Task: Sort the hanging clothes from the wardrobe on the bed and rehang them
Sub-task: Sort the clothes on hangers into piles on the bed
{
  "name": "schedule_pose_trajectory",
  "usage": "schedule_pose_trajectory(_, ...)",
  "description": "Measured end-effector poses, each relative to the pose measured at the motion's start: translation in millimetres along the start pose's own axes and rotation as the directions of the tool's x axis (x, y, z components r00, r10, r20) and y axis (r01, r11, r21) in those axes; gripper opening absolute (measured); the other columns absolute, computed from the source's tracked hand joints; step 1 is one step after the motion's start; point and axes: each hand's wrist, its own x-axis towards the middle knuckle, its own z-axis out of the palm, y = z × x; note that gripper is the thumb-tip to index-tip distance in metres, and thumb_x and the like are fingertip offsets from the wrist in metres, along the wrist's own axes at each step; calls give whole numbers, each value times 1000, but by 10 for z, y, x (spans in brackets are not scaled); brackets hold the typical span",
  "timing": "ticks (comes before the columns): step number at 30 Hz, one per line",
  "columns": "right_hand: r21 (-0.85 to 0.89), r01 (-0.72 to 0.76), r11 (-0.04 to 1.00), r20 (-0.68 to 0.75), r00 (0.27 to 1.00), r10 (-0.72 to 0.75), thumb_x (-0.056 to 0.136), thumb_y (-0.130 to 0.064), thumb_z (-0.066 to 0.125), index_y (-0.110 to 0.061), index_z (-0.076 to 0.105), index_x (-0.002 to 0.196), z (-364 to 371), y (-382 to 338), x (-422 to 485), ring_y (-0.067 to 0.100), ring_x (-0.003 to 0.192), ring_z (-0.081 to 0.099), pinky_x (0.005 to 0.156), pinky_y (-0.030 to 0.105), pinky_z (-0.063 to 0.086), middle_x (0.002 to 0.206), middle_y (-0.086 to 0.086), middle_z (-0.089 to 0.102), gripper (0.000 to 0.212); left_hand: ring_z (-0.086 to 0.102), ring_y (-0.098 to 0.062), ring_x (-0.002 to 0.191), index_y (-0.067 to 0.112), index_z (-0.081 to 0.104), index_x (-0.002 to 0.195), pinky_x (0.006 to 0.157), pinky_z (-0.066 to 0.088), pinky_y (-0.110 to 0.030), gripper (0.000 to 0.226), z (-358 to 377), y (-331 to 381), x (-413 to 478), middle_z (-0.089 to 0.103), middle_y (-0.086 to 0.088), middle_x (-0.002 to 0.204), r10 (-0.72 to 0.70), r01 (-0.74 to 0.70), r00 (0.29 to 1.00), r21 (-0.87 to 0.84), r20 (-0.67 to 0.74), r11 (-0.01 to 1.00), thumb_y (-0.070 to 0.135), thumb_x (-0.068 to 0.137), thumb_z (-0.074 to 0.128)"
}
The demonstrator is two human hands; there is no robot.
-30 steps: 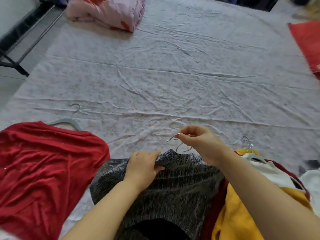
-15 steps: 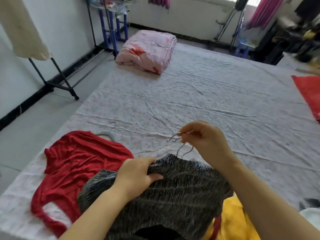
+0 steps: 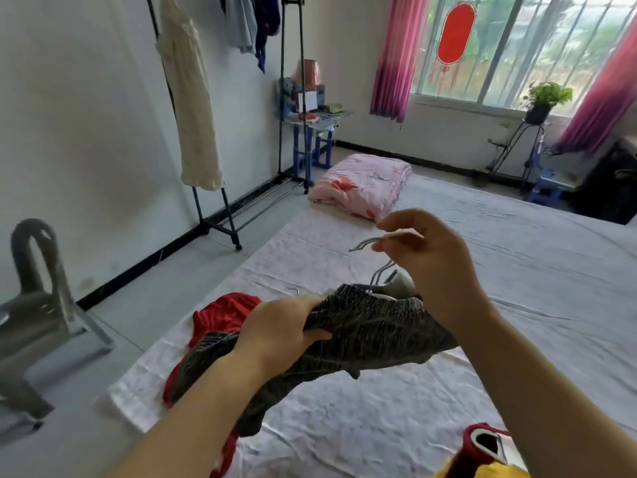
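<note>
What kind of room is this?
Most likely a home bedroom: a wide bed with a wrinkled sheet, a folded pink quilt at its far end, and a clothes rack with garments hanging on it.

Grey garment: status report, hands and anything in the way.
Left hand grips grey garment. Right hand pinches hanger hook. Red top lies beneath, on bed.

Two hands, the left hand (image 3: 279, 336) and right hand (image 3: 434, 270); one grey knit top (image 3: 372, 336); one cream dress (image 3: 193, 98); one folded pink quilt (image 3: 362, 188); two pink curtains (image 3: 393, 56) (image 3: 599, 98)
</note>
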Motion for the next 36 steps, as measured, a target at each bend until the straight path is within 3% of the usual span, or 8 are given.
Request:
schedule_pose_trajectory(9,15,48,999,83,995,-49,75,-2,70,-39,55,102,229,-300,111,6,81,68,73,13,51,98,-11,62,48,58,-14,88,33,58,111,62,33,-25,38,-494,-130,-343,66,11,97,-75,91,988,114,-133,989,55,80,60)
schedule_pose_trajectory(12,-222,-89,971,225,964,139,67,-31,72,-31,42,130,296,-123,47,3,92,64,72,12,52,117,-7,53,70,58,-14,87,30,61,107,64,38,-26,36,-649,-323,-455,66,10,95,-120,130,984,77,-129,988,53,80,62)
schedule_pose_trajectory(14,-444,-141,885,303,906,296,63,-46,73,-26,29,142,393,109,-83,9,111,53,89,25,49,132,-4,47,92,59,-14,89,31,62,108,68,43,-28,35,-755,-509,-544,67,11,97,-142,145,981,17,-131,989,50,79,64)
schedule_pose_trajectory(17,-694,8,720,341,884,320,70,-57,69,-32,22,145,683,378,-240,15,124,40,102,33,33,142,-6,40,91,60,-11,91,34,61,113,76,49,-32,39,-915,-836,-682,67,13,100,-154,149,983,-64,-96,987,49,78,66)
schedule_pose_trajectory(21,-743,153,652,338,926,168,69,-67,62,-36,33,139,1289,378,-226,12,119,37,103,34,24,133,-9,46,82,61,-10,88,28,65,107,77,49,-36,36,-1155,-1375,-853,68,12,94,-186,176,981,-134,-64,975,45,76,70)
schedule_pose_trajectory(27,-748,172,641,301,949,96,72,-63,58,-28,55,124,2256,297,-166,18,101,53,94,31,34,108,-6,61,63,61,-8,86,30,66,99,78,50,-35,27,-1563,-2317,-1016,68,14,91,-195,195,981,-200,20,960,39,75,72)
schedule_pose_trajectory(32,-741,77,667,282,937,206,73,-49,69,-21,62,112,2982,330,-189,21,86,58,72,26,37,97,-4,60,48,59,-13,85,26,64,101,69,45,-29,30,-1736,-3041,-1024,63,13,88,-141,152,984,-95,110,984,43,77,70)
schedule_pose_trajectory(36,-722,-35,691,221,934,279,69,-45,75,-37,60,115,3254,332,-209,15,89,57,70,25,37,94,-15,57,49,59,-9,95,32,61,114,81,47,-30,40,-1763,-3390,-957,66,14,103,-107,130,980,-134,167,982,38,76,72)
